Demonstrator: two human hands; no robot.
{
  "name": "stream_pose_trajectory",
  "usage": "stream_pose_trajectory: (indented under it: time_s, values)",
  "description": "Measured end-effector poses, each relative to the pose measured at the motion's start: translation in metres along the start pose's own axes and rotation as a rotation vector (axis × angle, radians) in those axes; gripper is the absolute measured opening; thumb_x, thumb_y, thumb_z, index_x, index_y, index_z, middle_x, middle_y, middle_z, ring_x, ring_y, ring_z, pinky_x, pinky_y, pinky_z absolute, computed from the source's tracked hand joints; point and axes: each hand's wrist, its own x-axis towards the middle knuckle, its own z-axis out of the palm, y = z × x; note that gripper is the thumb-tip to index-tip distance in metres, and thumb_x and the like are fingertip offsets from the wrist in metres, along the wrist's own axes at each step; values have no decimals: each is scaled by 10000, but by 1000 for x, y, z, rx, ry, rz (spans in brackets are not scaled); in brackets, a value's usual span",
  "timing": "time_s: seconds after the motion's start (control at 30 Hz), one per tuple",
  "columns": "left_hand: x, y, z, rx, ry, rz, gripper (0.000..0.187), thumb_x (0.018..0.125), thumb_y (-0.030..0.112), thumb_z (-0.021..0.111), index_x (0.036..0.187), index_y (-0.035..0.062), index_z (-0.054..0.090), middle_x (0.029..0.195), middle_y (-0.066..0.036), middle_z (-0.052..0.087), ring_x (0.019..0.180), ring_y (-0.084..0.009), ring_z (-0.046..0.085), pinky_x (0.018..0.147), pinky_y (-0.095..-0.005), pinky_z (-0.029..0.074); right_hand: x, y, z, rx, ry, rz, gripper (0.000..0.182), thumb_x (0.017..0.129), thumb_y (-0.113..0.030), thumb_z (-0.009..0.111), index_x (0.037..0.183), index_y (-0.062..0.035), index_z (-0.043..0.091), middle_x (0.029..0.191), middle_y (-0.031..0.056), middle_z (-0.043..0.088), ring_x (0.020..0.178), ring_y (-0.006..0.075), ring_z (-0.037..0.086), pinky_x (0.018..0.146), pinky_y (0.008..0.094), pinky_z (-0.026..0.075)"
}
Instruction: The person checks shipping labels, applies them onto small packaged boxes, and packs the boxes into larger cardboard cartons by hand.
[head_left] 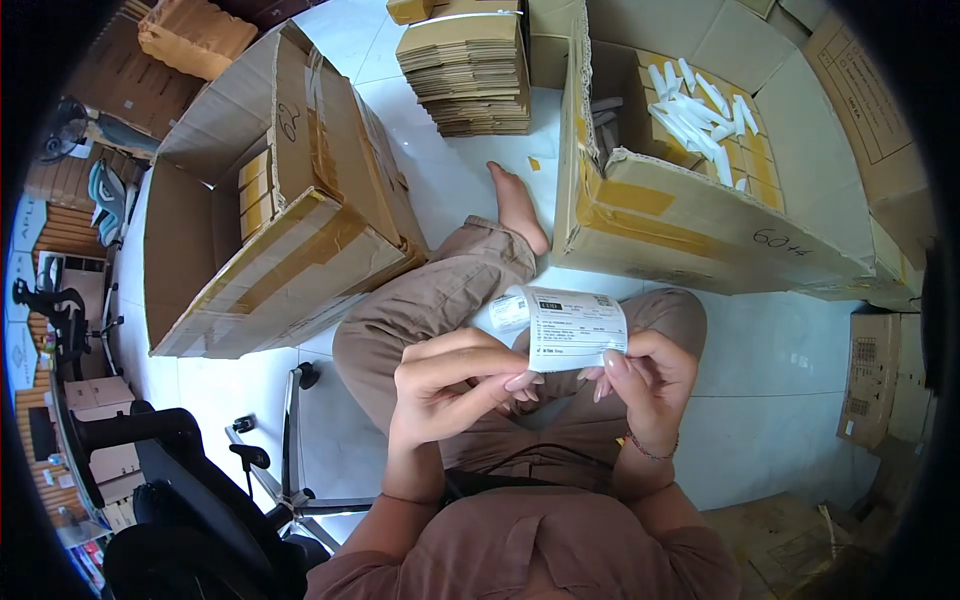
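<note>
A white printed shipping label [578, 326] is stretched between my two hands above my lap. Its left end curls back in a roll. My left hand [455, 378] pinches the lower left edge between thumb and fingers. At the lower right corner, my right hand [645, 378] grips the label, with the thumb in front. Small black print and a dark header band face me, too small to read in full.
To the left stands an open carton [330, 230] with small boxes inside. On the right, another large carton [680, 225] holds small boxes topped with several white rolls [700, 115]. Flattened cardboard [470, 75] is stacked behind. An office chair [200, 500] is at lower left.
</note>
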Motion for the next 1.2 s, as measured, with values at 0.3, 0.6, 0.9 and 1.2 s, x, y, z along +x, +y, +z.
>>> stream_pose_trajectory:
  time_s: [0.3, 0.6, 0.9, 1.2]
  values:
    - [2, -1, 5, 57, -24, -2, 87, 808, -51, 687, 888, -82, 702, 792, -132, 659, 632, -171, 662, 545, -243, 533, -1, 3, -1, 83, 35, 52, 73, 910, -20, 579, 875, 45, 575, 741, 135, 641, 578, 102, 561, 508, 238, 482]
    - [2, 2, 3, 218, -51, 24, 119, 783, -38, 704, 899, -39, 730, 792, -105, 672, 648, -156, 650, 580, -242, 496, 5, 7, 5, -52, 265, -20, 163, 817, 1, 729, 931, 45, 621, 889, 80, 658, 700, 69, 571, 592, 207, 459]
    - [7, -6, 20, 256, -192, -87, 166, 797, -59, 682, 959, -40, 716, 837, -107, 663, 668, -136, 642, 570, -236, 491, 16, -4, -11, -406, -147, -240, 337, 707, -52, 821, 1025, -11, 716, 1060, 108, 696, 702, 120, 641, 567, 224, 494]
    - [20, -16, 38, 433, -309, 14, 179, 784, 32, 697, 962, 27, 717, 845, -58, 675, 655, -181, 658, 571, -260, 470, 30, 1, -41, -394, -196, -354, 177, 770, 19, 738, 945, -1, 729, 957, 119, 717, 773, 197, 712, 662, 274, 565]
